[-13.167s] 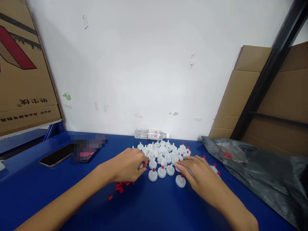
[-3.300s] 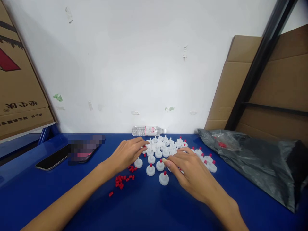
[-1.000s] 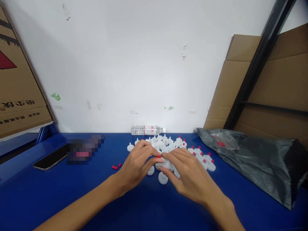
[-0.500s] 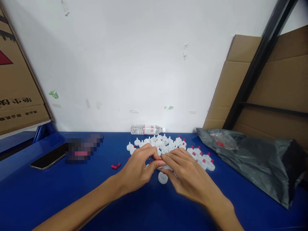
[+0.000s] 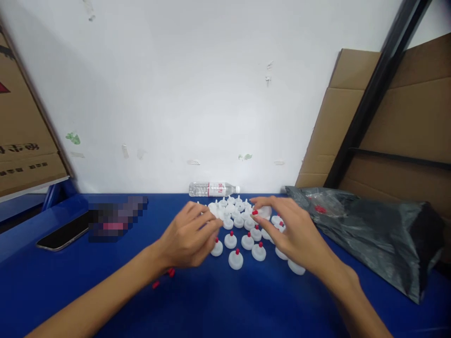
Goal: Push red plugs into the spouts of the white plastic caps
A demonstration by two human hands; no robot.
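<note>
A steady hold suits best

Red tubular plastic caps (image 5: pixel 171 272) lie beside the curled left hand (image 5: pixel 190 234), its grasp hidden; toward the far edge of the blue table (image 5: pixel 218 303), the right hand (image 5: pixel 298 230) pinches a tilted, red-tipped round white plastic lid (image 5: pixel 265 212).

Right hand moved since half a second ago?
Yes. Measured against the bottle, the right hand has shifted right and up in the picture; its fingertips were below the bottle's cap end, now they're right of it.
</note>
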